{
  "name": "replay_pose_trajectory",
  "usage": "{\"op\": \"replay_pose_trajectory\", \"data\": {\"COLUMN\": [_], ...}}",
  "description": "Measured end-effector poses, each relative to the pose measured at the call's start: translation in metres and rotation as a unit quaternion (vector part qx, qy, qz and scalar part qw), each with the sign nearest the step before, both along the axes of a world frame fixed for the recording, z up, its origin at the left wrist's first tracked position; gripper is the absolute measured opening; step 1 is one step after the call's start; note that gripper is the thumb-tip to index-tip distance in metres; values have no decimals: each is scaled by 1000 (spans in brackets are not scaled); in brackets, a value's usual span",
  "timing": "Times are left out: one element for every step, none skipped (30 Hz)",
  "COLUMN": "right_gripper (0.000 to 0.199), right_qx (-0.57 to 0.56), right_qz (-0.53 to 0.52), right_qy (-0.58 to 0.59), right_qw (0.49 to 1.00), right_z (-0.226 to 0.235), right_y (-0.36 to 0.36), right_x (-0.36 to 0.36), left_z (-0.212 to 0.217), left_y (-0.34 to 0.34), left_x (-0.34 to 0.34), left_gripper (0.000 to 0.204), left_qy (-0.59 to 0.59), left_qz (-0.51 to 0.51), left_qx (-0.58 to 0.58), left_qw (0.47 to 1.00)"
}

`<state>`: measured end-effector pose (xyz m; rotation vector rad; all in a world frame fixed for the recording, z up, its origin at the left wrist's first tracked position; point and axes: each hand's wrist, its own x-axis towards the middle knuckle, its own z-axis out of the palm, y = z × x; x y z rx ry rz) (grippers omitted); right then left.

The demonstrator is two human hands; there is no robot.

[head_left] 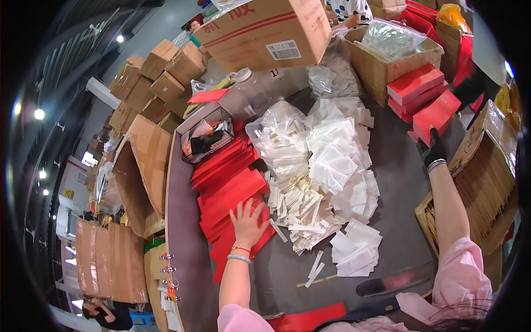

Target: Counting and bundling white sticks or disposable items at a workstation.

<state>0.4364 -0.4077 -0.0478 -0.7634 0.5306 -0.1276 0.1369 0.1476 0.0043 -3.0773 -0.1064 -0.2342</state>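
My left hand (pixel 249 224) is bare, with bracelets at the wrist. Its fingers are spread over a fanned row of red envelopes (pixel 227 191) on the left of the table, palm down. On the far right, my right hand (pixel 433 149) wears a dark glove and grips the near end of a bundle of red envelopes (pixel 438 115). That bundle leans beside more stacked red bundles (pixel 417 88). Between my hands lies a large heap of white paper slips and small packets (pixel 334 157), partly under clear plastic. A smaller pile of white packets (pixel 357 249) lies nearer me.
A wire basket (pixel 207 135) holds dark and orange items at the table's left edge. A large carton (pixel 265 33) stands at the back, an open carton with plastic bags (pixel 392 55) at the back right. A box of tightly packed brown card (pixel 481 177) stands by my right arm.
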Motion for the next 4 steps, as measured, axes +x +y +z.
{"op": "replay_pose_trajectory", "data": {"right_gripper": [57,57,64,71], "right_qx": [7,8,34,60], "right_qz": [13,17,60,102], "right_qy": [-33,-38,-70,-99], "right_qw": [999,999,995,988], "right_z": [-11,-19,-27,-31], "right_y": [-10,-18,-26,-31], "right_x": [13,22,27,25], "left_z": [-2,-7,-11,-9], "left_y": [2,7,19,31], "left_x": [-5,-10,-18,-30], "left_gripper": [64,64,71,78], "left_qy": [42,38,57,78], "left_qz": [-8,-4,15,32], "left_qx": [16,17,57,96], "left_qw": [999,999,997,992]}}
